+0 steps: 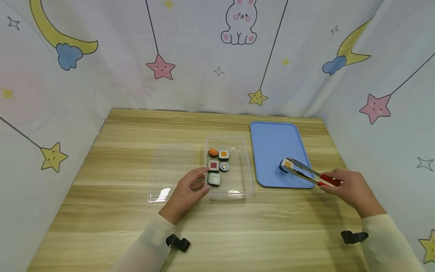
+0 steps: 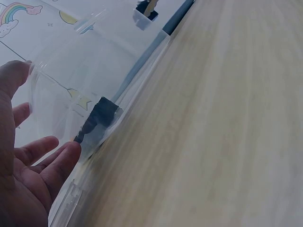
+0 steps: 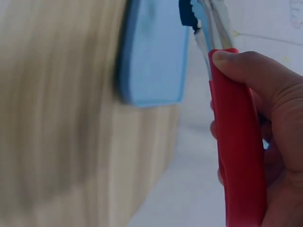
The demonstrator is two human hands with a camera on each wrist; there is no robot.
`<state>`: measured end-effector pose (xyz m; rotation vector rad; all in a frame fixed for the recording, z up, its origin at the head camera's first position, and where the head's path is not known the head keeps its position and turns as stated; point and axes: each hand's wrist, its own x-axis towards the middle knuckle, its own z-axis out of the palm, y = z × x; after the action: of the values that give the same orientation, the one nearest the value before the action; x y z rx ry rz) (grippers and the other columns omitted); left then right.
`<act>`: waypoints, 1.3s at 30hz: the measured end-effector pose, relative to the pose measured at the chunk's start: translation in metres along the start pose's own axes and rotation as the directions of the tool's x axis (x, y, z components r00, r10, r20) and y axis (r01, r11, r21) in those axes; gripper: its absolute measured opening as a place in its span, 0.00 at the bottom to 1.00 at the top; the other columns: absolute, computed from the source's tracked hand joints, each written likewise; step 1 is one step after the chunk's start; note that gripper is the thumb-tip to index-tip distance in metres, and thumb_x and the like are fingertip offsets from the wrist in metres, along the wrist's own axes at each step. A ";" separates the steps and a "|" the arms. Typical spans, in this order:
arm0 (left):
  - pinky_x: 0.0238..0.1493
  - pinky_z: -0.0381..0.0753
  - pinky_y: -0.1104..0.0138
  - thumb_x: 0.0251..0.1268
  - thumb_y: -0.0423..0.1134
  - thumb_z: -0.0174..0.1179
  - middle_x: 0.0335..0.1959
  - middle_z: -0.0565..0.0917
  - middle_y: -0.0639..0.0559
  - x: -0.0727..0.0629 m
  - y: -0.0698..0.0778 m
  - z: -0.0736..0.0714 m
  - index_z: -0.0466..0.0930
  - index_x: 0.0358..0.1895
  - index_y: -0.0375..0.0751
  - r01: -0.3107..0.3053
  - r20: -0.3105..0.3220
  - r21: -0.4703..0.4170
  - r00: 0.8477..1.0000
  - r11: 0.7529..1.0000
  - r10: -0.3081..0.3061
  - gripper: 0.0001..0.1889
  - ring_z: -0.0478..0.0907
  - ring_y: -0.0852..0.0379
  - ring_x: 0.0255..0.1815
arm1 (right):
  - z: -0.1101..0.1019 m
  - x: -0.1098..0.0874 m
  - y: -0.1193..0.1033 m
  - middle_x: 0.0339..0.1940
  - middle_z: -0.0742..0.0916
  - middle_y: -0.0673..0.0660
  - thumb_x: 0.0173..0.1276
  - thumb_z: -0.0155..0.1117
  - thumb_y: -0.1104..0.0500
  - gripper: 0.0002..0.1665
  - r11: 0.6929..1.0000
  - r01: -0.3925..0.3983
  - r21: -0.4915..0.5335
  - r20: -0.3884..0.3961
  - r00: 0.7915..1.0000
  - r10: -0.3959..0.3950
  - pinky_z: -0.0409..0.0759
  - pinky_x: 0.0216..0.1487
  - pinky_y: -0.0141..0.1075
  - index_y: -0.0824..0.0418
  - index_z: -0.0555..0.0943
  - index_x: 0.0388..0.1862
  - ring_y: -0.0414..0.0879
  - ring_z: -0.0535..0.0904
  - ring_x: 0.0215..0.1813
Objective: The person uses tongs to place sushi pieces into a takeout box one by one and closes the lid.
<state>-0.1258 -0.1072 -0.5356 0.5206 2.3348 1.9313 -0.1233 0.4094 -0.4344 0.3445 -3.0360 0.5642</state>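
Observation:
My right hand [image 1: 351, 189] grips red-handled metal tongs [image 1: 330, 179], whose tips pinch a toy sushi roll [image 1: 286, 165] with an orange centre at the near part of the blue tray [image 1: 273, 141]. Whether the roll touches the tray I cannot tell. At the left wall of a clear plastic box [image 1: 249, 170], my left hand [image 1: 187, 190] rests with loosely spread fingers, its thumb by the near corner. Along the box's left side lie several sushi pieces, among them a red-centred roll [image 1: 213, 165] and a white-topped piece [image 1: 214, 179]. The left wrist view shows fingertips [image 2: 71, 153] against the box.
A clear lid [image 1: 173, 162] lies flat left of the box. All stands on a wooden table [image 1: 224, 234], with a printed curtain [image 1: 204, 87] behind and at both sides. The box's raised walls stand between its sushi pieces and the tray.

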 end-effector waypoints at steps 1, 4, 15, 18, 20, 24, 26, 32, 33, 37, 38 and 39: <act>0.65 0.81 0.47 0.67 0.27 0.69 0.74 0.70 0.37 0.000 0.000 0.000 0.71 0.74 0.32 -0.005 -0.002 0.001 1.000 1.000 0.005 0.32 0.74 0.35 0.68 | -0.002 0.003 -0.003 0.38 0.88 0.55 0.57 0.84 0.53 0.25 1.000 0.014 -0.001 -0.015 1.000 -0.014 0.78 0.25 0.31 0.65 0.90 0.50 0.41 0.76 0.33; 0.64 0.83 0.51 0.68 0.29 0.69 0.74 0.70 0.39 -0.001 -0.001 -0.001 0.71 0.74 0.35 -0.024 -0.005 -0.002 1.000 1.000 0.024 0.32 0.74 0.37 0.68 | -0.008 0.013 -0.017 0.38 0.88 0.55 0.56 0.85 0.53 0.24 0.999 0.042 0.012 -0.039 0.998 -0.042 0.78 0.26 0.31 0.63 0.91 0.49 0.41 0.76 0.32; 0.63 0.84 0.59 0.68 0.33 0.70 0.74 0.71 0.44 -0.001 -0.002 -0.002 0.73 0.73 0.37 -0.048 -0.001 0.017 0.999 0.999 0.048 0.31 0.76 0.41 0.67 | -0.004 0.056 -0.089 0.40 0.89 0.49 0.57 0.84 0.56 0.22 0.969 0.243 0.048 0.023 0.969 -0.245 0.84 0.31 0.32 0.56 0.91 0.51 0.42 0.81 0.36; 0.62 0.84 0.58 0.68 0.33 0.70 0.73 0.71 0.42 -0.001 -0.002 -0.003 0.73 0.73 0.35 -0.059 -0.002 0.020 0.998 0.998 0.059 0.31 0.76 0.39 0.67 | 0.003 0.068 -0.103 0.39 0.87 0.42 0.57 0.84 0.58 0.21 0.943 0.330 0.042 0.062 0.941 -0.332 0.83 0.33 0.33 0.55 0.91 0.51 0.38 0.80 0.36; 0.62 0.84 0.57 0.68 0.33 0.70 0.73 0.72 0.42 -0.001 -0.002 -0.003 0.73 0.72 0.35 -0.064 -0.003 0.023 0.998 0.998 0.065 0.31 0.76 0.39 0.66 | 0.007 0.076 -0.112 0.39 0.86 0.40 0.57 0.84 0.58 0.21 0.925 0.379 0.037 0.090 0.920 -0.381 0.83 0.34 0.33 0.54 0.91 0.50 0.37 0.79 0.36; 0.61 0.85 0.57 0.68 0.33 0.70 0.73 0.72 0.42 -0.001 -0.002 -0.003 0.73 0.72 0.35 -0.068 -0.007 0.026 0.998 0.997 0.068 0.31 0.77 0.39 0.66 | 0.014 0.093 -0.129 0.37 0.85 0.41 0.57 0.84 0.56 0.19 0.896 0.443 -0.002 0.160 0.885 -0.437 0.84 0.36 0.35 0.54 0.91 0.48 0.37 0.79 0.37; 0.62 0.85 0.57 0.68 0.33 0.71 0.73 0.72 0.42 -0.001 -0.003 -0.004 0.73 0.73 0.35 -0.065 -0.007 0.025 0.998 0.998 0.065 0.31 0.77 0.39 0.66 | 0.016 0.099 -0.138 0.36 0.85 0.41 0.57 0.84 0.55 0.18 0.885 0.465 -0.034 0.198 0.871 -0.450 0.84 0.37 0.36 0.53 0.92 0.47 0.38 0.79 0.37; 0.62 0.84 0.59 0.68 0.34 0.71 0.74 0.72 0.44 -0.001 -0.003 -0.004 0.73 0.73 0.36 -0.055 0.001 0.017 0.998 0.998 0.055 0.31 0.76 0.40 0.66 | 0.021 0.113 -0.161 0.36 0.86 0.44 0.54 0.85 0.55 0.16 0.851 0.509 -0.130 0.293 0.840 -0.457 0.86 0.38 0.40 0.52 0.92 0.43 0.41 0.81 0.37; 0.62 0.84 0.59 0.68 0.33 0.71 0.74 0.71 0.44 -0.001 -0.003 -0.003 0.73 0.73 0.36 -0.054 0.002 0.015 0.999 0.998 0.054 0.31 0.76 0.40 0.66 | 0.022 0.114 -0.164 0.36 0.86 0.44 0.54 0.85 0.54 0.16 0.843 0.517 -0.146 0.306 0.834 -0.459 0.86 0.38 0.40 0.52 0.92 0.41 0.42 0.81 0.37; 0.63 0.84 0.61 0.68 0.33 0.70 0.74 0.71 0.44 -0.001 -0.003 -0.003 0.73 0.73 0.37 -0.045 0.000 0.011 0.999 0.999 0.045 0.31 0.76 0.41 0.67 | 0.024 0.119 -0.176 0.34 0.86 0.45 0.53 0.85 0.54 0.13 0.817 0.546 -0.184 0.349 0.814 -0.465 0.86 0.38 0.40 0.52 0.91 0.38 0.42 0.81 0.36; 0.63 0.84 0.61 0.68 0.32 0.70 0.74 0.71 0.44 -0.001 -0.003 -0.003 0.73 0.73 0.37 -0.043 0.000 0.012 0.999 0.999 0.043 0.31 0.76 0.41 0.67 | 0.024 0.120 -0.178 0.33 0.86 0.44 0.53 0.84 0.55 0.12 0.814 0.550 -0.189 0.358 0.810 -0.464 0.86 0.38 0.39 0.51 0.91 0.37 0.42 0.80 0.36; 0.63 0.84 0.61 0.68 0.32 0.70 0.74 0.71 0.44 -0.001 -0.003 -0.003 0.73 0.73 0.37 -0.042 0.000 0.012 0.999 0.999 0.042 0.31 0.76 0.41 0.67 | 0.025 0.120 -0.180 0.32 0.85 0.43 0.53 0.84 0.56 0.11 0.812 0.552 -0.193 0.366 0.808 -0.462 0.85 0.37 0.38 0.51 0.90 0.35 0.41 0.79 0.35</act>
<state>-0.1266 -0.1110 -0.5379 0.5749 2.3559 1.9367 -0.2004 0.2111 -0.3852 1.2908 -3.0128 0.0192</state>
